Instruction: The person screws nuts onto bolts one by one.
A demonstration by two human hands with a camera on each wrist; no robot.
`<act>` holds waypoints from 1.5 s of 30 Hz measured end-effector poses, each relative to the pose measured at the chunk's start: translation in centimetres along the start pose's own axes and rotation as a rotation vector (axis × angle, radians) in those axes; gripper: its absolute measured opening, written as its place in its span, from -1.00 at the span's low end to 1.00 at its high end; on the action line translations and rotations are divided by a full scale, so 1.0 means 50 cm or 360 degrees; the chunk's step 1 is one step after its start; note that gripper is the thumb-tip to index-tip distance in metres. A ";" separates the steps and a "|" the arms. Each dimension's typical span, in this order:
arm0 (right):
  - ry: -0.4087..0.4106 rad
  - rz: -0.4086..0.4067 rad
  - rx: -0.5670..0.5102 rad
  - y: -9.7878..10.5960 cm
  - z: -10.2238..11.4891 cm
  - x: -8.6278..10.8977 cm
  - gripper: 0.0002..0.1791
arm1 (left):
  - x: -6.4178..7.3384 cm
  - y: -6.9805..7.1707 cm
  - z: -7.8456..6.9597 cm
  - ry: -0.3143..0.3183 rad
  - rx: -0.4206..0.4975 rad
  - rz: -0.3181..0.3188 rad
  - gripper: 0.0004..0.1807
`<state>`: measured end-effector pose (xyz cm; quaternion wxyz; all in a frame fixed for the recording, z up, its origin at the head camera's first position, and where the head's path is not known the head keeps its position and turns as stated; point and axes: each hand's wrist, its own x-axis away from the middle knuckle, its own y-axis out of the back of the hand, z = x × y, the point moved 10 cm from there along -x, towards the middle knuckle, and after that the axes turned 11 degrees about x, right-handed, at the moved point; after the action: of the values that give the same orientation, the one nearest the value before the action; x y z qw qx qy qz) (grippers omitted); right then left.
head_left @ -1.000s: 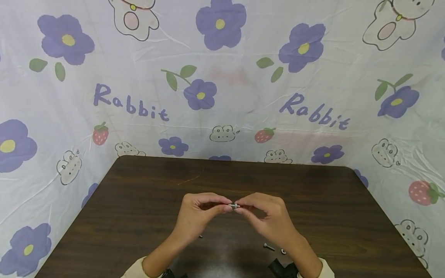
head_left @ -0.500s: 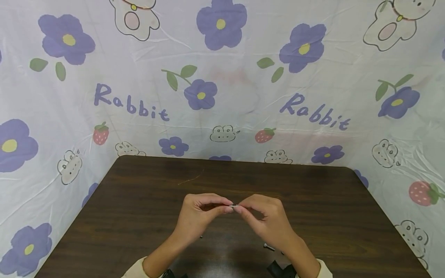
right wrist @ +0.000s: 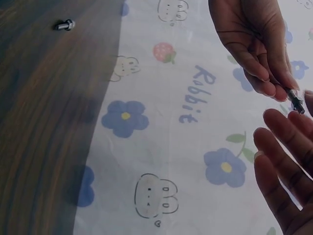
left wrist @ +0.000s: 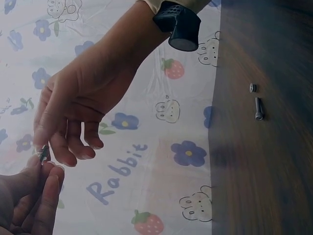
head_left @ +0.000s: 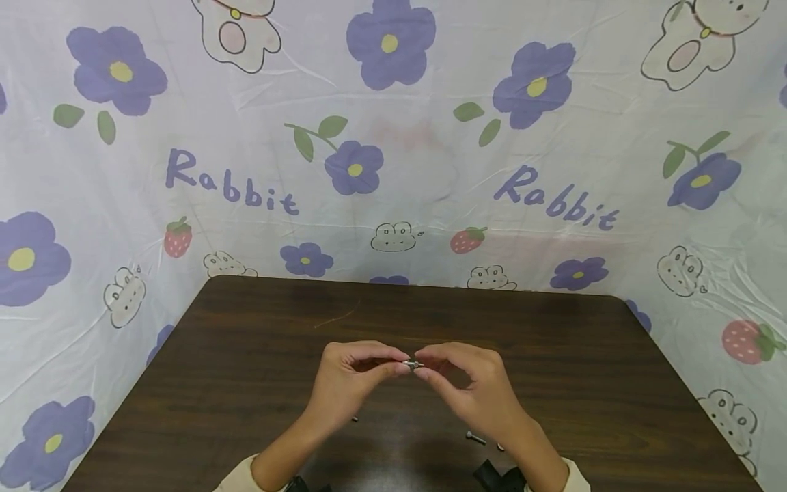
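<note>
Above the table, a small silver bolt lies sideways between both hands. My left hand pinches one end of it between thumb and fingertips. At the other end, the thumb and index finger of my right hand bracket a nut, tips right at it with part of the metal showing between them. In the right wrist view the bolt slants down from the left hand toward the right hand, whose other fingers are spread. The left wrist view has the right hand above the bolt.
On the dark wooden table lie a loose bolt and a small ring-shaped piece, partly hidden by the right wrist. A tiny metal end shows beside the left forearm. A patterned cloth hangs behind the table.
Half a second ago the right fingertips closed over the nut; now they have parted slightly and more metal shows, much as one second ago. The left hand keeps its pinch.
</note>
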<state>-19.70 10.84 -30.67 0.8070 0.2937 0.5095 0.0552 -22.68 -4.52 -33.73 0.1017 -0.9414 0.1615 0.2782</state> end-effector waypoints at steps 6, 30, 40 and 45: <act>0.0054 0.0008 -0.0011 -0.001 0.007 -0.003 -0.74 | -0.001 0.000 -0.001 0.0010 0.0032 0.0008 -0.90; -0.0028 0.0066 -0.0009 -0.013 -0.001 0.000 -0.83 | 0.001 -0.008 -0.001 0.0020 0.0055 0.0040 -0.90; 0.0004 -0.0002 -0.0024 0.001 0.007 -0.004 -0.80 | -0.002 0.002 0.000 0.0054 0.0016 -0.0005 -0.90; 0.0106 -0.0032 -0.0047 0.003 0.021 -0.008 -0.73 | -0.003 0.004 0.003 0.0077 0.0037 -0.0010 -0.89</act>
<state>-18.96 10.38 -29.97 0.7943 0.2746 0.5380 0.0644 -22.95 -4.65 -33.78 0.1097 -0.9471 0.1642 0.2530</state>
